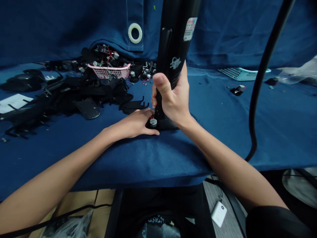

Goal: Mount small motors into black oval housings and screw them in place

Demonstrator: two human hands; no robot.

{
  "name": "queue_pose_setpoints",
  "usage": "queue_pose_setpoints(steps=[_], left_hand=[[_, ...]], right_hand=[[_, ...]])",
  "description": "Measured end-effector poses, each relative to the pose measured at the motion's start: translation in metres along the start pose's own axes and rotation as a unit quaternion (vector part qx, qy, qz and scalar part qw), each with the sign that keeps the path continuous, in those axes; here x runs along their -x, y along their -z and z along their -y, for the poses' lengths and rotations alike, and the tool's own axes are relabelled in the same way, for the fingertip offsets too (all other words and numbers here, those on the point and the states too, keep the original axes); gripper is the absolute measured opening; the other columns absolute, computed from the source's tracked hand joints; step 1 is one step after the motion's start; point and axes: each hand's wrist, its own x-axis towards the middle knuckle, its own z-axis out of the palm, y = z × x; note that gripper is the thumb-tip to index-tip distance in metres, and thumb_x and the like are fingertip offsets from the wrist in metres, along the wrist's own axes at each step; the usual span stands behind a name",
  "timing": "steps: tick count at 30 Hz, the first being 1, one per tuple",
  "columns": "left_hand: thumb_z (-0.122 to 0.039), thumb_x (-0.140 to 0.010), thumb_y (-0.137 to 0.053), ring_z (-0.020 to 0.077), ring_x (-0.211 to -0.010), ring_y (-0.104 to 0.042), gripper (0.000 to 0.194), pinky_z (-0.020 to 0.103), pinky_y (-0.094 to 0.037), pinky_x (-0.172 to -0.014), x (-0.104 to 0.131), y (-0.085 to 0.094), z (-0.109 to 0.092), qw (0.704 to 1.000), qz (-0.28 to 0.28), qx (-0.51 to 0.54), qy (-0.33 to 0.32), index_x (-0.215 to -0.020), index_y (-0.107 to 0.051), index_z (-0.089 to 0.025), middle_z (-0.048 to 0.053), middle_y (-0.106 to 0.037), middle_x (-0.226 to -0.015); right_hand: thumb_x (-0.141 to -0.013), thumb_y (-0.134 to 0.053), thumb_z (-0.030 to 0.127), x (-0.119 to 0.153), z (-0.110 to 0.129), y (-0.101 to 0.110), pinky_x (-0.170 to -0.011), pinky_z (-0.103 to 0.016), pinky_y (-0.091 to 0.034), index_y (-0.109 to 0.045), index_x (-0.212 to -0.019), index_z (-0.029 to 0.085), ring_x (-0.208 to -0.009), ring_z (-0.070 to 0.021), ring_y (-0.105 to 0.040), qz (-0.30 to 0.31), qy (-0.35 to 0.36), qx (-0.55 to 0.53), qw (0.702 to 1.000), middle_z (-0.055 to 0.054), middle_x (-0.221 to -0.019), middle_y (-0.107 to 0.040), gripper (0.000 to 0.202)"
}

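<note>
My right hand (173,96) wraps round a thick black electric screwdriver (170,49), thumb lying along its side. The tool stands nearly upright, slightly tilted, and its lower end meets a black plastic part (169,124) on the blue cloth. Where the tip touches is hidden. My left hand (140,123) holds the left end of that part, with the thumb along the near edge and the fingers behind. Between them shows a small round silver motor (153,122) with a bit of red wire.
Black plastic pieces (86,92) are heaped at the left. Behind them stands a pink basket (111,71) of wired motors. Further right are a mint basket (241,74) and a single motor piece (238,90). A black cable (257,89) hangs at the right. A white power bank (219,213) lies below the table edge.
</note>
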Motion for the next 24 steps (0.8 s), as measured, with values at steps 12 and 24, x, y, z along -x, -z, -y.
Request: queue_pose_setpoints(steps=[12,24], left_hand=[[-0.056,-0.08,-0.064,0.0295,-0.102,-0.058,0.063,0.036,-0.044,-0.085,0.0,0.0005,0.0005,1.0,0.009,0.014,-0.001,-0.125,-0.05,-0.014,0.013,-0.059,-0.119],[-0.055,-0.08,-0.065,0.0308,-0.106,-0.056,0.065,0.038,-0.044,-0.088,0.0004,-0.0002,-0.0009,1.0,0.01,0.017,0.008,-0.127,-0.048,-0.013,0.015,-0.056,-0.125]], right_hand=[[-0.082,-0.042,0.069,0.0023,0.0,-0.0029,-0.048,-0.018,-0.052,-0.036,-0.123,0.034,-0.065,-0.0107,-0.07,-0.036,0.008,-0.004,0.999,0.006,-0.079,-0.067,0.054],[-0.084,-0.041,0.066,0.0034,0.0003,-0.0033,-0.046,-0.017,-0.052,-0.035,-0.125,0.033,-0.066,-0.0099,-0.069,-0.029,0.01,0.007,1.0,0.005,-0.081,-0.066,0.053]])
